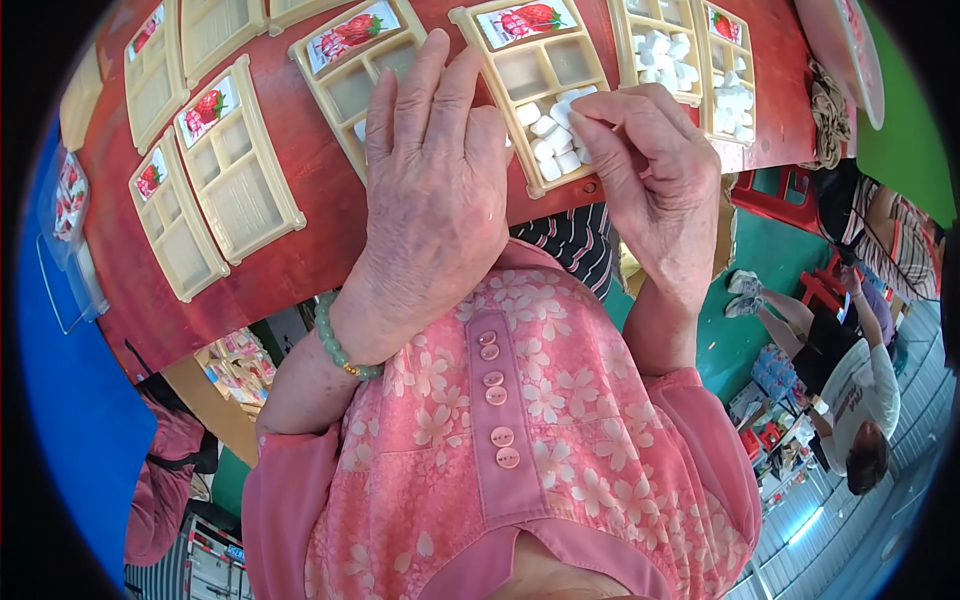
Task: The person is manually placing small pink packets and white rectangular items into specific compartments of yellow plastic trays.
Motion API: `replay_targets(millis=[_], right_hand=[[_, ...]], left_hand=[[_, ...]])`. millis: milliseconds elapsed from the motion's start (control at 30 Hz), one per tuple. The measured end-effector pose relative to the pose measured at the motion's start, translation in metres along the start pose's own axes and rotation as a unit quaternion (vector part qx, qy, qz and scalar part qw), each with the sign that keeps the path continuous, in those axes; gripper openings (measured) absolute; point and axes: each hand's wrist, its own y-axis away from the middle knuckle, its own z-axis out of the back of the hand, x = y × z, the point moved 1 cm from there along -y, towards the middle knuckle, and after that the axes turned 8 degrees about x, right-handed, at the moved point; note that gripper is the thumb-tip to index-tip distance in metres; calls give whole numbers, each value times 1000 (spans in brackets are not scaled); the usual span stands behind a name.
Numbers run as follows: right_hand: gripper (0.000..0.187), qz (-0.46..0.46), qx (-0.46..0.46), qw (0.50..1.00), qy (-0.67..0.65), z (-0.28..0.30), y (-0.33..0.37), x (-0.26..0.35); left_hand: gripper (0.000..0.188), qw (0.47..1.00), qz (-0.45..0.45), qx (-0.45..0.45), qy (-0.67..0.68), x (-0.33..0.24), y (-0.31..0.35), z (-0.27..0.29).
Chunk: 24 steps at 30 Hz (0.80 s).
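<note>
My left hand (430, 170), with a bead bracelet (338, 343) at its wrist, lies palm down over a cream tray (318, 95). Three of its fingers stretch forward. Its index finger is bent, the thumb is hidden, and a speck of white shows at the tips. My right hand (655, 165) pinches thumb and forefinger at a small white pillow-shaped piece (563, 112) over another cream tray (487, 75). Several such white pieces (555, 143) lie in that tray's near compartment. A strawberry-printed sachet (527, 20) fills its far slot; the two middle compartments hold nothing.
More white pieces (668, 62) sit in trays at the right. Several trays (240, 190) with sachets but no white pieces stand at the left of the red table (320, 250). A clear bag (75, 205) hangs beyond its left edge. Another person (860, 370) is at the right.
</note>
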Motion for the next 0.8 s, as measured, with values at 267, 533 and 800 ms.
replay_targets(millis=[267, 533, 800], right_hand=[[10, 5, -5, 994, 106, -11, -3, -5], [12, 6, -3, 997, 83, -12, -4, -5], [13, -9, -13, 998, -56, 2, 3, -13]], left_hand=[[13, 1000, -3, -17, 15, 2, 2, -3], [17, 1000, -10, -9, -6, 3, 1, 2], [30, 998, -45, -17, -33, 6, 4, -1]])
